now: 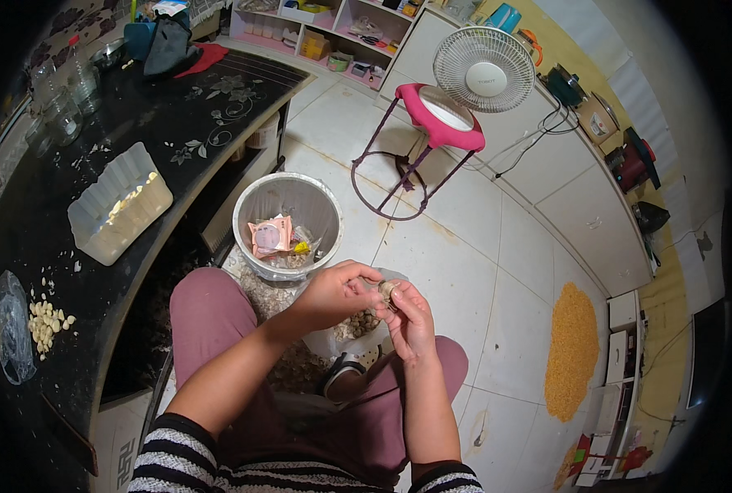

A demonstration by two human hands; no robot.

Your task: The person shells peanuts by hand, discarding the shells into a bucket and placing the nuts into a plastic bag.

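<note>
We sit over our lap with both hands raised together above a heap of papery skins (300,361) and a clear bag of garlic (351,327) resting on our knees. Our right hand (411,320) cups a garlic clove (389,289) between thumb and fingertips, closed narrowly around it; our left hand (333,294) is curled too, its fingertips pinched at the same clove, seemingly working at its skin. To peel well, we judge it best to hold the clove steady with the right hand, nick the skin at one end with a nail of the left, and draw it off in strips so the scraps fall to the lap. Just ahead of our knees stands a grey waste bin (255,215) with wrappers inside. On the dark surface (193,115) to our left lie peeled cloves (47,322) in a small pile and a white tub (119,201) holding more
</note>
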